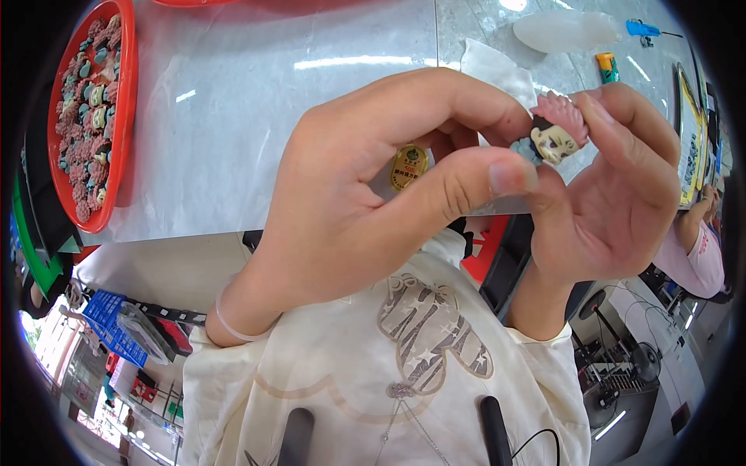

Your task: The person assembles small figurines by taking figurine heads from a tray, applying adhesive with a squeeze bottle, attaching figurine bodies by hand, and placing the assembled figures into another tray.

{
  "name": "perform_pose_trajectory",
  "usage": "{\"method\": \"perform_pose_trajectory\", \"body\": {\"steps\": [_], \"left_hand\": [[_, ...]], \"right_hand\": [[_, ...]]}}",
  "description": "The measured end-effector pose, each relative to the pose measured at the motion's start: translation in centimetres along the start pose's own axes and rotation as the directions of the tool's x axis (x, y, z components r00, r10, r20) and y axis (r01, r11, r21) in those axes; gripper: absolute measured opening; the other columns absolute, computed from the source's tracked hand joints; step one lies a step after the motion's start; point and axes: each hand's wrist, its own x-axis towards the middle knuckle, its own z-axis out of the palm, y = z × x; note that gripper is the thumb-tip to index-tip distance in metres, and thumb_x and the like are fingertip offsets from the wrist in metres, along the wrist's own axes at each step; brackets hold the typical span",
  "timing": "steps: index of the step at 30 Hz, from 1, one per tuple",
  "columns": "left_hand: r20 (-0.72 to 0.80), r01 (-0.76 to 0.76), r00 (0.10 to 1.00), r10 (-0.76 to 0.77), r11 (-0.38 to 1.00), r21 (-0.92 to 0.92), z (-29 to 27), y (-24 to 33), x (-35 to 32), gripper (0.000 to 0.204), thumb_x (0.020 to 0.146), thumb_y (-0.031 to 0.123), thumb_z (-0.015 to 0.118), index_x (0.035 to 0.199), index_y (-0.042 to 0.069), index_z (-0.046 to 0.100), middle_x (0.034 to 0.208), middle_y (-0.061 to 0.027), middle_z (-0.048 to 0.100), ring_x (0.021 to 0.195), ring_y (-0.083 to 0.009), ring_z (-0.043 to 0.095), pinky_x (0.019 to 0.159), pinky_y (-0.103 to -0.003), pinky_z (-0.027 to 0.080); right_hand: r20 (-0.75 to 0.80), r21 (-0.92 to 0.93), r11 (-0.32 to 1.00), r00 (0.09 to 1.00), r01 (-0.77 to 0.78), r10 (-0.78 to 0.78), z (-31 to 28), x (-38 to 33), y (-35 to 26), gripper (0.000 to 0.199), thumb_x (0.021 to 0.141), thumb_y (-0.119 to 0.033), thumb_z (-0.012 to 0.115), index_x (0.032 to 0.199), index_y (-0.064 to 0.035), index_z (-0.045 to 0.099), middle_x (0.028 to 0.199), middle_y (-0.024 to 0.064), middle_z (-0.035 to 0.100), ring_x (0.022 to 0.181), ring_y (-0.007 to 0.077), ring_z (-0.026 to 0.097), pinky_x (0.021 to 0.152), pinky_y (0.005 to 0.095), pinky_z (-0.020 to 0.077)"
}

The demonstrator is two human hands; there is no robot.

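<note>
Both hands meet over the table's near edge around a small figurine (556,132) with spiky pink hair, a pale face and a blue-grey body. My left hand (373,163) pinches the figurine's body between thumb and forefinger. From the other side, my right hand (614,171) grips the pink hair between thumb and fingers. The figurine lies tilted, its face turned up. Behind the left thumb shows a small gold oval label (409,167), partly covered by the fingers; what it sits on is hidden.
A red tray (130,101) with many similar pink-haired pieces stands at the far left. On the grey table (225,140), toward the back right, lie a white cloth (489,70), a translucent bottle (567,31), a blue needle-tipped dispenser (643,29) and a yellow-green tube (608,68). Another person (695,252) sits at right.
</note>
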Motion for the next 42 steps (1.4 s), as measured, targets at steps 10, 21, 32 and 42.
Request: {"method": "perform_pose_trajectory", "body": {"steps": [10, 21, 32, 42], "left_hand": [[0.0, -0.02, 1.0, 0.02, 1.0, 0.018, 0.0, -0.1, 0.0, 0.025, 0.078, 0.004, 0.047, 0.098, -0.011, 0.044, 0.095, -0.0183, 0.051, 0.088, -0.0224, 0.051, 0.076, -0.033, 0.045], [-0.226, -0.112, 0.967, 0.12, 0.993, 0.045, 1.2, -0.9, 0.0, 0.013, 0.067, 0.0, 0.052, 0.08, -0.003, 0.053, 0.07, -0.0071, 0.054, 0.054, -0.009, 0.049, 0.047, -0.019, 0.039], [-0.038, -0.243, 0.961, 0.273, 0.903, 0.354, 0.4, -0.6, -0.5, 0.019, 0.072, -0.004, 0.041, 0.087, -0.014, 0.048, 0.08, -0.0176, 0.055, 0.071, -0.0168, 0.055, 0.064, -0.025, 0.046], [-0.016, -0.314, 0.939, 0.343, 0.876, 0.367, 0.2, -0.7, -0.5, 0.018, 0.07, -0.004, 0.043, 0.084, -0.013, 0.05, 0.075, -0.018, 0.055, 0.061, -0.0143, 0.052, 0.054, -0.022, 0.042]], "right_hand": [[0.02, -0.041, 0.992, 0.993, 0.118, -0.117, 0.2, 0.3, 0.5, 0.042, 0.062, -0.012, 0.068, 0.093, 0.0065, 0.046, 0.086, 0.0196, 0.05, 0.069, 0.0237, 0.054, 0.058, 0.029, 0.0463], [-0.012, -0.033, 0.99, 0.991, 0.134, -0.135, 0.5, 0.0, 0.7, 0.041, 0.061, -0.011, 0.068, 0.093, 0.0068, 0.048, 0.085, 0.02, 0.05, 0.068, 0.0231, 0.054, 0.056, 0.0274, 0.0448], [-0.03, 0.092, 0.995, 0.999, 0.045, -0.042, 1.0, -0.3, 0.3, 0.042, 0.061, -0.013, 0.069, 0.092, 0.005, 0.048, 0.085, 0.0212, 0.051, 0.068, 0.0234, 0.054, 0.057, 0.0289, 0.0452], [-0.023, 0.164, 0.986, 0.999, 0.029, -0.025, 0.9, -0.4, 0.1, 0.045, 0.06, -0.016, 0.07, 0.092, 0.0046, 0.047, 0.082, 0.0217, 0.051, 0.067, 0.0233, 0.053, 0.058, 0.0301, 0.0454]]}}
